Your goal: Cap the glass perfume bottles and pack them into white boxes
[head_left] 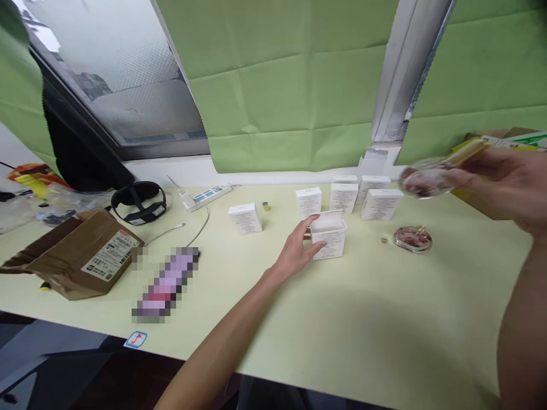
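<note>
My left hand (299,246) is closed around the left side of a small white box (331,242), which stands upright on the table with its top flap raised. To the far right, my right hand (506,179) is in the air, its fingers closed on a clear glass perfume bottle (425,177) with a reddish pattern, blurred by motion. Below it on the table lies a similar perfume bottle (412,239) with a gold neck. A small gold piece (384,241) is beside that bottle. The inside of the held box is only partly visible.
Several white boxes (382,205) stand behind my left hand, one box (245,219) farther left. A small gold cap (265,206) is nearby. Leftward are a power strip (212,196), a headset (143,205), a pixelated phone (168,283) and a cardboard box (77,250). Another carton (482,199) is right.
</note>
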